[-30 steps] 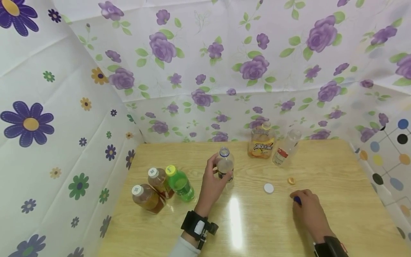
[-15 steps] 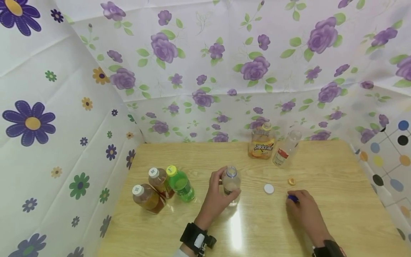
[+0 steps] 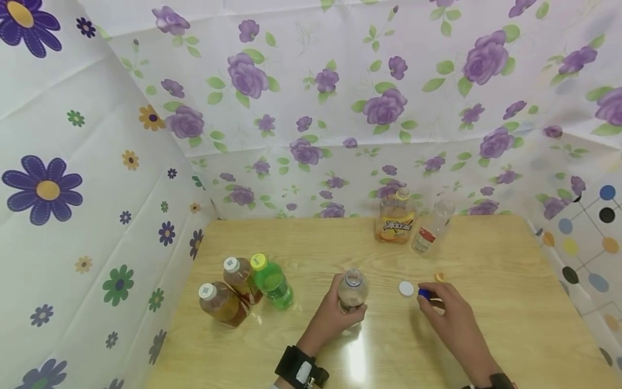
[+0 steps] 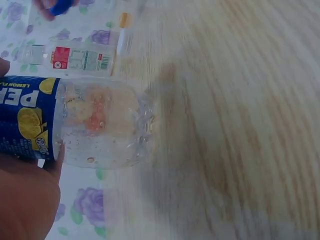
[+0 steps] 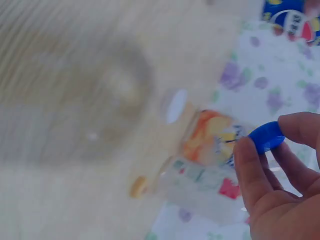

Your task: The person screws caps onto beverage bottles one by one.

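Observation:
My left hand (image 3: 335,315) grips a clear, uncapped bottle (image 3: 353,292) around its middle. In the left wrist view the bottle has a blue label (image 4: 27,117) with lemon pictures, and its clear base (image 4: 105,125) looks empty apart from droplets. My right hand (image 3: 452,324) pinches a blue cap (image 3: 424,293) between thumb and fingers, to the right of the bottle; the right wrist view shows the cap (image 5: 267,137) at the fingertips. A white cap (image 3: 406,289) lies on the table just left of the blue one, and an orange cap (image 3: 440,276) lies behind my right hand.
Two brown-liquid bottles (image 3: 224,305) with white caps and a green bottle (image 3: 273,283) with a yellow cap stand at the left. At the back right are an uncapped orange-labelled bottle (image 3: 396,221) and a clear bottle (image 3: 432,228) with a red label. Flowered sheets (image 3: 291,108) hang behind.
The bottle in my left hand has come nearer to me and slightly right. My right hand has moved left with the blue cap, which is now beside the white cap.

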### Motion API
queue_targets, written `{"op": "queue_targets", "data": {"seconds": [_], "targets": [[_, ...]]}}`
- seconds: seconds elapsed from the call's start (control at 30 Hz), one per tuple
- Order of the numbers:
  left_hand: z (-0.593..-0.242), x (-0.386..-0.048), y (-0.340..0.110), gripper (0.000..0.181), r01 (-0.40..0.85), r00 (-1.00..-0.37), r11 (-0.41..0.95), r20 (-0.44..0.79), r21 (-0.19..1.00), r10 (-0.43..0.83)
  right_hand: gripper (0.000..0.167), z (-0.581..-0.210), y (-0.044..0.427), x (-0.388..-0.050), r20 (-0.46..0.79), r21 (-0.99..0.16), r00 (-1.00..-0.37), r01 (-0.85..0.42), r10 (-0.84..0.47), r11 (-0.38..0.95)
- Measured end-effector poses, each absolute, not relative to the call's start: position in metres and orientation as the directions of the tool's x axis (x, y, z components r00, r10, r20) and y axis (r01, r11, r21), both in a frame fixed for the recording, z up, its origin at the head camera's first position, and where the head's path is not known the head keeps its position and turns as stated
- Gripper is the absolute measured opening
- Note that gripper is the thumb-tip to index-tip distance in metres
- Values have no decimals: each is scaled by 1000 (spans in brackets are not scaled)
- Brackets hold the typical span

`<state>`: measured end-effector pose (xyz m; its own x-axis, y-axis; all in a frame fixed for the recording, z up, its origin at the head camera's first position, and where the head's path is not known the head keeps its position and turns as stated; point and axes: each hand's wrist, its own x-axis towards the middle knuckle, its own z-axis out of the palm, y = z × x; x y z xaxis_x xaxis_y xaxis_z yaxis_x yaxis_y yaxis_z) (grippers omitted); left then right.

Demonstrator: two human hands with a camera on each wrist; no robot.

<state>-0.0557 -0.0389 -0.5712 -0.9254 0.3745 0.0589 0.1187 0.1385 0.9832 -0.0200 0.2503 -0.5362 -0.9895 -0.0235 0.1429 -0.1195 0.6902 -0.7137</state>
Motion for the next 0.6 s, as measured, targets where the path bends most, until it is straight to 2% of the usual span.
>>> {"op": "queue_targets", "data": {"seconds": [0.17,0.37,0.6], "targets": [[-578,-56,-36,66,121,-929,131,66,984,364,32,-521,239,-17,272,-729,-959,-259,-79,633],[-582,-56,-34,67,115,-936,118,67,986,346,44,-502,226,-17,410,-702,-896,-431,-173,567],[-587,-56,-34,71,105,-946,142,55,984,320,50,-486,213,-18,430,-694,-862,-506,-269,512]]}}
